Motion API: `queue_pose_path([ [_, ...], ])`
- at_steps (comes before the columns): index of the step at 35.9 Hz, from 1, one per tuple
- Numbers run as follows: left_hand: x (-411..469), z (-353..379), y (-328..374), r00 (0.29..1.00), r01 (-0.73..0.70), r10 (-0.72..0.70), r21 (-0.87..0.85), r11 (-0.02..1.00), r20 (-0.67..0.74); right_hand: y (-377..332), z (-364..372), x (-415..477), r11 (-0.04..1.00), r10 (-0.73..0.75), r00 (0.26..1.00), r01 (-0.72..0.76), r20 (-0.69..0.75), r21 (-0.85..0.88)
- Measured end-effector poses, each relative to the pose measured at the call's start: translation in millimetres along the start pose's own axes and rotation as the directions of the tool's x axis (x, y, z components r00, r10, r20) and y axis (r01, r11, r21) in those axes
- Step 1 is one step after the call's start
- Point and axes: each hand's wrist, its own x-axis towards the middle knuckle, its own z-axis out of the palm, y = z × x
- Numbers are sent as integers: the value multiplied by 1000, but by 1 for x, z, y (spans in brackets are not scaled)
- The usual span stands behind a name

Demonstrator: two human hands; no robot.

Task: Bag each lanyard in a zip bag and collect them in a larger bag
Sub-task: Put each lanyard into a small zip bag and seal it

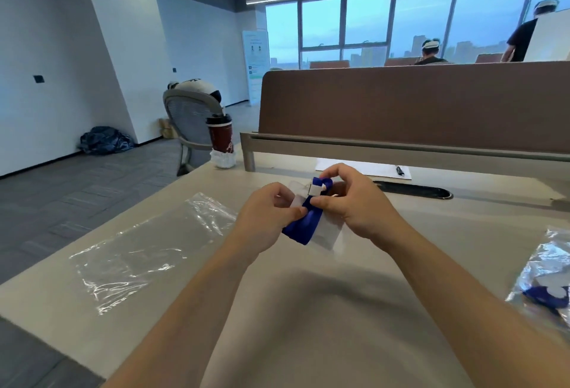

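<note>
The fingers (317, 201) of the right hand (354, 202) are curled and pinch the upper end of a blue lanyard (303, 227), thumb pressed just below its white plastic clip and the index finger arched over the top. The left hand (271, 211) pinches the lanyard lower down, thumb tip on the blue fabric, the other fingers tucked behind it.

The lanyard is a flat, smooth woven ribbon folded into a compact bundle. Its long axis is tilted: the clip end points up and away from the person, the folded end down and toward the left forearm. It is held above the middle of the counter (277, 310). Around and behind it sits a small zip bag (330, 235) of frosted, translucent film, rectangular, its lower corner hanging free below the right hand. How far the lanyard is inside cannot be told.

On the matte beige counter to the left lies a larger bag (148, 252), clear, glossy and creased, flat on the surface. At the right edge lies 1 packed bag (546, 282) with blue ribbon showing through. Farther back are a white sheet (364, 168) with a black pen (400, 170), a dark oval cable slot (413, 191), a brown fabric divider (401, 104) and a red paper cup (220, 137) with a black lid.
</note>
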Motion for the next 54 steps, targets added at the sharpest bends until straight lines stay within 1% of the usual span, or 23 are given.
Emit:
queue_pose_path([
  [5, -15, -39, -19, 998, -9, 8, -8, 1000, -68, -20, 38, 9, 999, -45, 997, 46, 68, -15],
  [8, -23, -62, -32, 995, 11, -13, -24, 1000, -98, -30, 64, 17, 998, -57, 991, 60, 120, -25],
  [13, -25, -95, -57, 990, 37, -35, 10, 999, -139, -42, 102, 31, 995, -83, 976, 93, 202, -42],
  [17, -19, -118, -74, 986, 68, -73, -37, 997, -151, -48, 128, 46, 996, -67, 971, 79, 229, -41],
  [20, -10, -132, -84, 974, 87, -98, -64, 994, -206, -48, 144, 61, 994, -56, 975, 73, 214, -76],
  [21, -6, -136, -90, 967, 97, -102, -34, 995, -232, -46, 149, 67, 994, -44, 978, 64, 204, -92],
  [23, 2, -143, -103, 960, 142, -113, 96, 985, -256, -40, 157, 76, 990, -4, 982, 30, 190, -137],
  [26, 11, -145, -122, 972, 195, -142, 300, 934, -188, -29, 167, 89, 981, 39, 988, -9, 147, -196],
  [28, 16, -142, -132, 980, 192, -155, 387, 902, -126, -24, 172, 95, 973, 74, 989, -44, 124, -227],
  [30, 20, -137, -139, 983, 177, -182, 469, 865, -34, -20, 174, 100, 967, 103, 989, -75, 108, -243],
  [32, 24, -131, -146, 979, 169, -203, 510, 843, 10, -17, 173, 103, 965, 122, 989, -97, 89, -245],
  [35, 27, -122, -153, 981, 128, -188, 555, 822, 52, -12, 167, 103, 962, 131, 989, -112, 62, -249],
  [37, 26, -117, -152, 985, 91, -155, 542, 835, 74, -9, 161, 101, 959, 147, 988, -131, 49, -251],
  [42, 19, -102, -141, 983, 103, -162, 476, 873, 84, -3, 136, 91, 952, 205, 979, -203, -20, -229],
  [46, 4, -88, -127, 988, 73, -127, 453, 888, 89, 4, 112, 76, 936, 264, 962, -272, -63, -223],
  [49, -9, -75, -117, 990, 63, -107, 385, 921, 96, 8, 90, 60, 921, 290, 951, -307, -103, -241],
  [54, -30, -60, -101, 992, -54, -3, 442, 895, 126, 16, 55, 29, 907, 320, 933, -352, -164, -230],
])
